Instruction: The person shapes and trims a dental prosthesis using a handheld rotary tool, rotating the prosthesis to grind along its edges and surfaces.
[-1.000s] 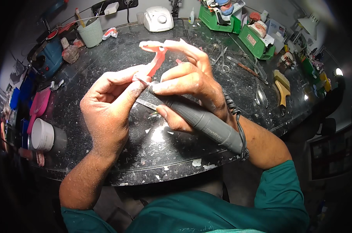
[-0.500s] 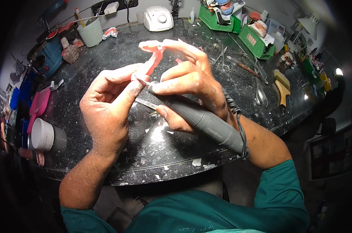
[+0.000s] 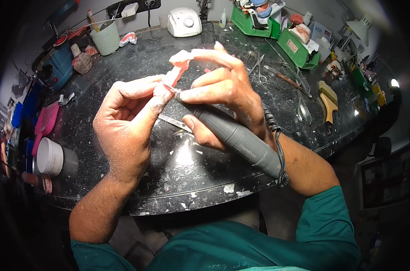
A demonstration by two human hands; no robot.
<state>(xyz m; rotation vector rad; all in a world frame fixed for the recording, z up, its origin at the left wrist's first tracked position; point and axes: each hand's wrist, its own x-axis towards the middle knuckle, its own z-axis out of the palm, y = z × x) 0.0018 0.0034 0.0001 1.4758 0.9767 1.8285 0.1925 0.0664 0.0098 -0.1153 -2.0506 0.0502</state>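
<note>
In the head view, a dark, speckled surface (image 3: 178,180) with a curved, chipped near edge spreads around and below the pink piece (image 3: 180,63), which is held up in bright light between the two hands. Beyond the pink piece, near a pale wall, stands a white box with a dial (image 3: 185,22). To its far left are a woven pot (image 3: 106,39) and a blue device (image 3: 58,67); nearer on that side lie a pink dustpan (image 3: 46,119) and a white tub (image 3: 49,156). To its right are a pair of scissors (image 3: 263,79), a brush (image 3: 329,106) and, farther back, a green bin (image 3: 293,45). A slim metal strip (image 3: 173,122) shows just below it

The left hand (image 3: 128,113), dusted with pale powder, pinches the lower end of the pink piece between thumb and fingers. The right hand (image 3: 234,97) grips a black handpiece (image 3: 241,142) slanting down to the right from the piece, one finger stretched out to the piece's upper end. The handpiece's tip is at the lower end by the left thumb; glare hides whether it touches

Pale lettering runs along the handpiece, and a label with print sits on the green bin right of the pink piece
</note>
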